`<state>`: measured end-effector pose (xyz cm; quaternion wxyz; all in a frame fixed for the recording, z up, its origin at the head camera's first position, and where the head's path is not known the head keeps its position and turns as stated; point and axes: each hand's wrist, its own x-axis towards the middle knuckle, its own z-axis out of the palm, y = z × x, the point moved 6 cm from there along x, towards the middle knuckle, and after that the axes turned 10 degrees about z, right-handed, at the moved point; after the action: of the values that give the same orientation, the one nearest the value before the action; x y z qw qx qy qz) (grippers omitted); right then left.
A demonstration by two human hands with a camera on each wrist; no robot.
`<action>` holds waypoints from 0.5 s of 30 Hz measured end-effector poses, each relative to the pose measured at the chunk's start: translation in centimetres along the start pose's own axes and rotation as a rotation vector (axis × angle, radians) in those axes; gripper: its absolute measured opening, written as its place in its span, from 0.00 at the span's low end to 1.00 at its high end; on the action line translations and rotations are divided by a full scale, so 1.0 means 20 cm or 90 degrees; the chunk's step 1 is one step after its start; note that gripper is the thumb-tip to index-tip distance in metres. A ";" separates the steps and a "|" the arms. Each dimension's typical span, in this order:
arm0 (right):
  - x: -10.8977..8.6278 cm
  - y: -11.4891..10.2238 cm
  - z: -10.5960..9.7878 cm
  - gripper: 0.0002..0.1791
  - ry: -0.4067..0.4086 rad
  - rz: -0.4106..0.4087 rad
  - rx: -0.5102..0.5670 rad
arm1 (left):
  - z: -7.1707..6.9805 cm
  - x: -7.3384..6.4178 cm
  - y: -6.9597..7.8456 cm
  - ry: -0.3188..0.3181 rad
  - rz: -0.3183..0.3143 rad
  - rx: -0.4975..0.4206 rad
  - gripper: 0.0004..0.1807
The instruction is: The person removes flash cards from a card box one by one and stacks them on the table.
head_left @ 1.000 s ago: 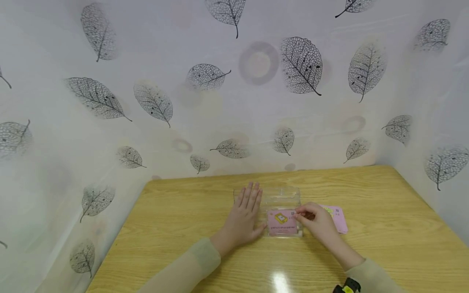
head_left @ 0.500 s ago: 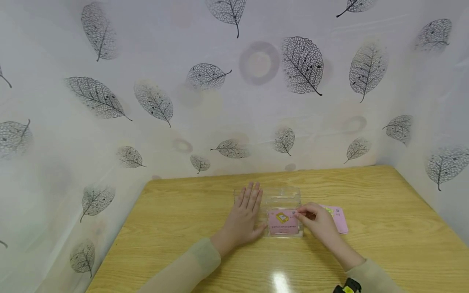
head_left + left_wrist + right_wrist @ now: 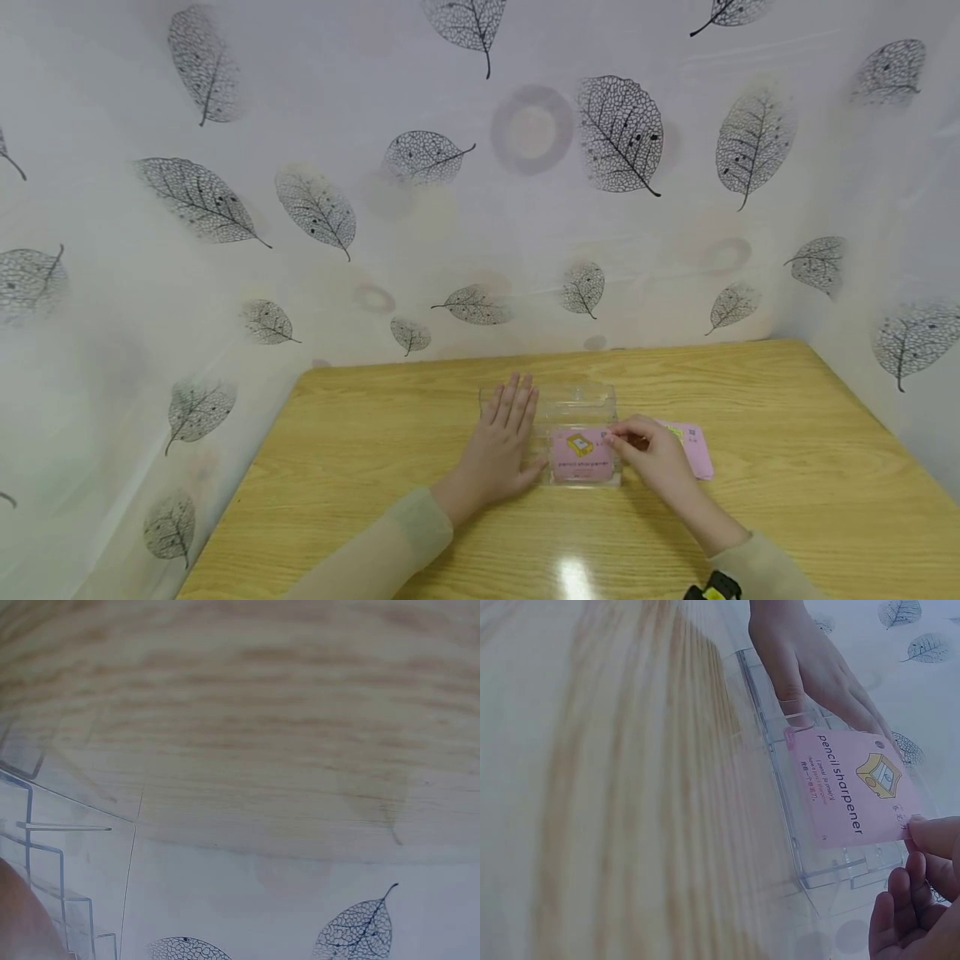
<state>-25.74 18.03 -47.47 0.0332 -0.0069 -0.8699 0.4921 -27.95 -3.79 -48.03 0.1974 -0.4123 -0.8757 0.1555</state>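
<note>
A pink flashcard [image 3: 582, 454] printed with "pencil sharpener" and a yellow sharpener picture is pinched at its corner by my right hand [image 3: 658, 457]. In the right wrist view, thumb and fingertip grip that card [image 3: 840, 787], while the other fingers curl loosely below. The card stands at the front of a clear plastic rack [image 3: 577, 404], whose stepped side [image 3: 61, 862] shows in the left wrist view. Laid over the rack's left part is my left hand [image 3: 498, 454], its fingers straight and pointing away from me.
Beside my right hand lies more pink cards [image 3: 697, 452], partly hidden by that hand. The wooden table [image 3: 360, 467] meets a leaf-patterned curtain [image 3: 420, 233] at the back and sides. A dark band with a yellow part [image 3: 714, 586] is on the right sleeve.
The pinched card has shifted slightly to the right and its print shows more plainly. My right hand has moved with it a little; the left hand stays in place.
</note>
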 end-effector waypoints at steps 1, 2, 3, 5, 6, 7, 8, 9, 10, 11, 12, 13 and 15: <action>0.00 0.00 0.00 0.07 0.001 0.002 -0.001 | 0.00 0.00 0.00 0.001 0.000 0.000 0.54; 0.00 0.00 0.00 0.07 0.002 0.005 -0.003 | 0.00 0.00 0.00 0.001 0.000 0.001 0.54; 0.00 0.00 0.00 0.08 0.003 0.007 -0.004 | 0.00 0.00 0.00 0.001 0.001 -0.001 0.54; 0.00 0.00 -0.01 0.08 0.005 0.010 -0.008 | 0.00 0.00 0.00 0.001 0.000 0.000 0.54; 0.00 0.00 -0.01 0.08 0.005 0.012 -0.009 | 0.00 0.00 0.00 0.000 0.000 -0.001 0.54; 0.00 0.00 -0.01 0.08 0.004 0.014 -0.007 | 0.00 0.00 0.00 0.000 0.001 0.001 0.54; 0.00 0.00 -0.01 0.08 0.003 0.016 -0.007 | 0.00 0.00 0.00 -0.001 0.000 0.001 0.54; 0.00 0.00 -0.01 0.08 0.003 0.018 -0.005 | 0.00 0.00 0.00 -0.001 0.001 0.002 0.54; 0.00 -0.01 -0.01 0.08 0.002 0.020 -0.003 | -0.01 0.00 0.00 -0.002 0.001 0.003 0.54; 0.00 -0.01 -0.01 0.08 0.000 0.023 0.000 | -0.01 0.00 0.00 -0.003 0.001 0.002 0.54; 0.00 -0.01 -0.01 0.08 -0.001 0.025 0.001 | -0.01 0.00 0.00 -0.003 0.001 0.002 0.54; 0.00 0.00 -0.02 0.08 -0.003 0.027 0.001 | -0.01 0.00 0.00 -0.004 0.000 0.002 0.54; 0.00 0.00 -0.02 0.09 -0.005 0.032 0.004 | -0.01 0.00 0.00 -0.003 0.000 0.000 0.54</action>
<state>-25.71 18.29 -47.25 0.0171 -0.0267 -0.8681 0.4954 -27.85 -3.71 -47.91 0.1952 -0.4122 -0.8760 0.1568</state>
